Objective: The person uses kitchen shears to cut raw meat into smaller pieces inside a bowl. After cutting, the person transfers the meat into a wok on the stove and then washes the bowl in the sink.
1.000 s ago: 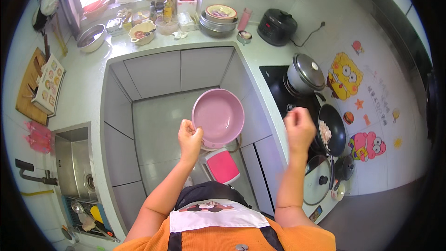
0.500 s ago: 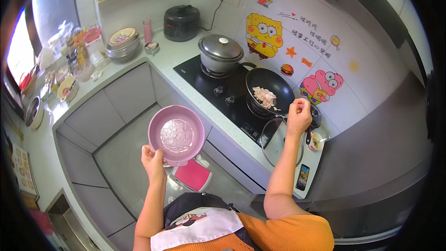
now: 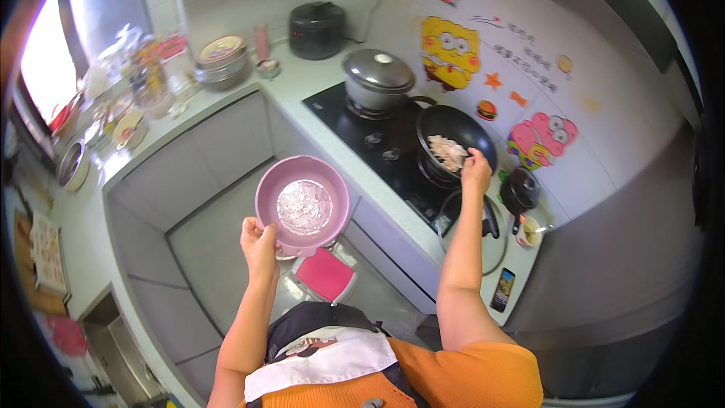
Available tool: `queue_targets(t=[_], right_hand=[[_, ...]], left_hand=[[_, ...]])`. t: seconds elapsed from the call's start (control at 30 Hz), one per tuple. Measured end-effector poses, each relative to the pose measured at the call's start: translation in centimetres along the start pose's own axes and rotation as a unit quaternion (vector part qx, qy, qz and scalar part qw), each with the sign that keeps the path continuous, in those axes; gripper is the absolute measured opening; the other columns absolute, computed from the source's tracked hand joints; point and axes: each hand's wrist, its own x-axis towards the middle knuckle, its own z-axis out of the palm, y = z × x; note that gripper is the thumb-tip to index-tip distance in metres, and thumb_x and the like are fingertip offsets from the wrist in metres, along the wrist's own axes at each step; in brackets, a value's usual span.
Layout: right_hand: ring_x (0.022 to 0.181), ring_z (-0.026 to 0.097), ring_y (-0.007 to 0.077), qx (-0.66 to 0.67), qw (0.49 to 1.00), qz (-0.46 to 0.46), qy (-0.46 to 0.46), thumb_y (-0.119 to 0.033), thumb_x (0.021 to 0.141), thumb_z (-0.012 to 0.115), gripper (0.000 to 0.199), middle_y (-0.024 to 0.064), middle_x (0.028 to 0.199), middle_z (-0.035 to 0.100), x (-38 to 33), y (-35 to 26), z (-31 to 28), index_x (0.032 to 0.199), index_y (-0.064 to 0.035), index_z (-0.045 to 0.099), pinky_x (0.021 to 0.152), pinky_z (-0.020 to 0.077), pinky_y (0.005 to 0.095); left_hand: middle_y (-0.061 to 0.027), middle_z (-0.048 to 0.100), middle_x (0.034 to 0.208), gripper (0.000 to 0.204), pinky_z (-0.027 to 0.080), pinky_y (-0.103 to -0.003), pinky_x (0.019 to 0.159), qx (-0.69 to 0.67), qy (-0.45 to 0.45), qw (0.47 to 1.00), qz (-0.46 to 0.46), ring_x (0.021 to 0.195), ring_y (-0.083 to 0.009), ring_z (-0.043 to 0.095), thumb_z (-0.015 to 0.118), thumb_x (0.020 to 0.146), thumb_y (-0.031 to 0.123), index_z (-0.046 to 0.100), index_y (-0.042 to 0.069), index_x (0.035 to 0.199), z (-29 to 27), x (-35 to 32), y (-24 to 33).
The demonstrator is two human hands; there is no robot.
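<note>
My left hand (image 3: 260, 248) grips the rim of a pink plastic basin (image 3: 338, 215), thumb over the edge. The basin is tilted toward me over the floor, and its wet bottom holds no food I can make out. My right hand (image 3: 476, 172) is at the near right rim of a black wok (image 3: 472, 132), fingers drawn together. What they pinch, if anything, is hidden. Pale sliced raw meat (image 3: 447, 153) lies heaped in the wok, just left of my fingertips. The wok sits on the black gas hob (image 3: 377, 153).
A lidded grey pot (image 3: 379, 79) stands on the far burner. Right of my forearm are a glass lid (image 3: 495, 253), a small black pan (image 3: 519, 190), a white cup (image 3: 529, 233) and a phone (image 3: 502, 290). A pink-topped step stool (image 3: 325, 273) is below the basin.
My right hand has come down and a little left, from above the wok's right side to its rim by the meat. The view has shifted slightly; my left hand still holds the basin.
</note>
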Motion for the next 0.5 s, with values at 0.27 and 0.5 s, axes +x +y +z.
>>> queue_targets(t=[0.27,0.5], right_hand=[[0.066,0.057,0.0087,0.450,0.886,-0.105,-0.044,-0.016,0.088,0.056,0.014,0.0026,0.082,0.061,-8.3,-13.6,3.1,0.098,-0.0063,0.059,0.051,0.0464,0.0184],[0.051,0.045,0.0029,0.543,0.771,-0.155,-0.294,-0.014,0.088,0.055,0.009,-0.0008,0.069,0.054,-24.0,-32.1,4.4,0.091,-0.0061,0.058,0.044,0.0331,0.0159]], left_hand=[[0.0045,0.049,0.067,0.021,0.037,-0.020,0.045,-0.045,0.134,0.990,0.032,0.054,-0.0053,0.047,0.059,0.073,0.000,0.043,0.013,0.077,-12.1,-0.4,1.4],[0.0027,0.048,0.066,0.019,0.039,-0.019,0.046,-0.124,0.255,0.951,0.122,0.052,-0.0045,0.046,0.059,0.076,0.002,0.042,0.011,0.078,-25.1,-0.4,4.8]])
